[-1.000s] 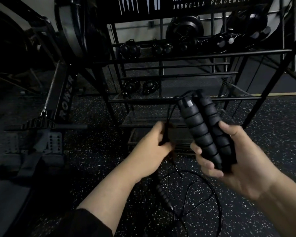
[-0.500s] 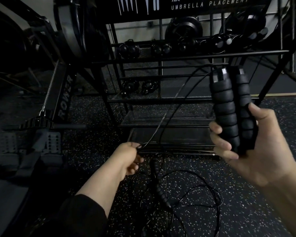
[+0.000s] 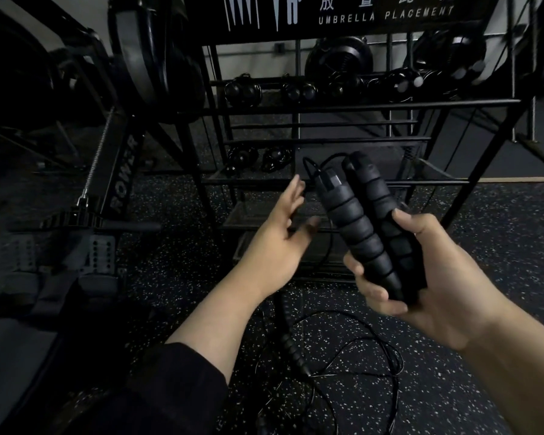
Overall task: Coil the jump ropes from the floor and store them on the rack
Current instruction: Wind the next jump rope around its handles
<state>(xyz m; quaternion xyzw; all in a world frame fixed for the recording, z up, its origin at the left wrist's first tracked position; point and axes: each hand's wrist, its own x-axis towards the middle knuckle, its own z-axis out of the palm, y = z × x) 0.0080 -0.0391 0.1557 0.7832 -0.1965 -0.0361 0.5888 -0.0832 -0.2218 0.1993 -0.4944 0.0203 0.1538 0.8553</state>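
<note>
Down near the bottom, a second jump rope (image 3: 299,356) is seen on the speckled floor (image 3: 500,240); its thin cord is spread in loose loops, and one bumpy handle is pointed down toward the loops; it is not yet picked up.

Higher up, two black foam handles (image 3: 371,233) are held side by side in the right hand (image 3: 421,290); the fingers are curled tightly around their lower ends, and the tops are tipped up and to the left; a thin cord (image 3: 311,164) is seen coming out of the top of the left handle, bent over in a small loop, then lost in the dark below.

Just beside the handles, the left hand (image 3: 277,243) is held open; its fingers are straight and spread, and nothing is gripped by it; it is close to the cord but not touching it, as far as can be told.

Behind the hands, the black wire rack (image 3: 358,103) is stood on the floor; round dark weights are kept on its upper bars; a sign with the words UMBRELLA PLACEMENT is fixed at the top; a rowing machine (image 3: 120,189) is parked to the left.

Most likely the coiling step is in hand; the cord probably needs to be caught by the open hand and wound around the handles; after that, the bundle can be put on the rack, and the floor rope can be dealt with.
</note>
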